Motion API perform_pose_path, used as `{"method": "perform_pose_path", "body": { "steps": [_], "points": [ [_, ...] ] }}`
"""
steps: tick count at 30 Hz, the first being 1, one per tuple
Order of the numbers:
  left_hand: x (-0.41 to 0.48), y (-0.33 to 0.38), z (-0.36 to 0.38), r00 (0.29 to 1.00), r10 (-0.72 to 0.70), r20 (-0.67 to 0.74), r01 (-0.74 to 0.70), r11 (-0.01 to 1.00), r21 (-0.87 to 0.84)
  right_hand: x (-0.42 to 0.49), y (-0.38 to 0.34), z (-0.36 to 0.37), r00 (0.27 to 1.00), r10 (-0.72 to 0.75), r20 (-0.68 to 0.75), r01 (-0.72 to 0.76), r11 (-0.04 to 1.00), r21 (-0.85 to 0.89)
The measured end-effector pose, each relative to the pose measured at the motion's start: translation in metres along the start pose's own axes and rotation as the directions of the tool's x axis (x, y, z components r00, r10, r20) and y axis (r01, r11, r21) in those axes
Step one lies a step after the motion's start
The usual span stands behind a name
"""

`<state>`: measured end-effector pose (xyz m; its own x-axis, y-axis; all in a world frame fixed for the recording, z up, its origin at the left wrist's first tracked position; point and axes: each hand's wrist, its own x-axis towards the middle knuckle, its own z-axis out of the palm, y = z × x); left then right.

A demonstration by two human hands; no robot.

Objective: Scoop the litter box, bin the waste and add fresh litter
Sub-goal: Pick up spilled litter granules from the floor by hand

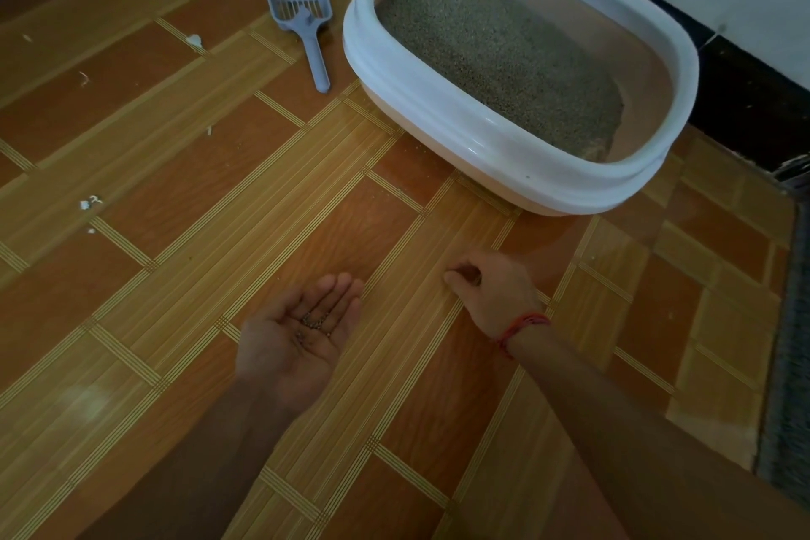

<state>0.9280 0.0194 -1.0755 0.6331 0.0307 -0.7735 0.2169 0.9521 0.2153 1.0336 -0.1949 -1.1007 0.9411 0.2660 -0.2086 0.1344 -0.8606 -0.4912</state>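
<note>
A litter box [491,132] with a white rim and pale pink walls stands on the floor at the upper right, and grey litter [495,53] fills its bottom. A grey-blue slotted scoop [302,18] lies on the floor to its left, handle towards me. My left hand [302,333] is held palm up and flat above the floor, with a few dark litter grains [313,322] lying on it. My right hand [491,289] is down at the floor in front of the box, fingers curled and fingertips pinched together; what they pinch is too small to see.
The floor is orange and tan wood-pattern vinyl [175,171] with small white scraps [90,203] scattered at the left. A dark skirting and white wall [745,70] run behind the box. A grey mat edge [789,364] lies along the right.
</note>
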Motion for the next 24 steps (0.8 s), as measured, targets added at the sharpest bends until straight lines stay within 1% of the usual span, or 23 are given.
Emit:
{"method": "perform_pose_path", "body": {
  "steps": [7, 11, 13, 16, 20, 24],
  "points": [
    [0.002, 0.001, -0.002, 1.0, 0.006, -0.002, -0.006, 1.0, -0.001, 0.001, -0.003, 0.007, 0.997, -0.078, 0.004, 0.078, 0.993, -0.092],
    [0.001, 0.0, -0.002, 1.0, 0.014, 0.006, -0.014, 1.0, 0.008, 0.0, -0.007, 0.007, 0.997, -0.068, 0.047, 0.075, 0.981, -0.176],
    [0.0, 0.0, -0.001, 1.0, 0.017, 0.006, -0.017, 1.0, 0.008, -0.001, -0.012, 0.006, 0.996, -0.054, 0.071, 0.066, 0.98, -0.185],
    [-0.001, 0.001, -0.002, 1.0, 0.02, 0.011, -0.02, 1.0, 0.014, -0.007, -0.033, 0.004, 0.989, -0.071, 0.131, 0.089, 0.986, -0.139],
    [-0.001, -0.001, -0.005, 1.0, 0.026, 0.015, -0.026, 0.999, 0.028, -0.024, -0.079, 0.007, 0.967, -0.203, 0.151, 0.199, 0.979, 0.042],
    [-0.004, -0.003, -0.003, 0.998, 0.041, 0.039, -0.043, 0.998, 0.052, -0.036, -0.109, 0.006, 0.94, -0.302, 0.157, 0.284, 0.95, 0.126]
  ]
}}
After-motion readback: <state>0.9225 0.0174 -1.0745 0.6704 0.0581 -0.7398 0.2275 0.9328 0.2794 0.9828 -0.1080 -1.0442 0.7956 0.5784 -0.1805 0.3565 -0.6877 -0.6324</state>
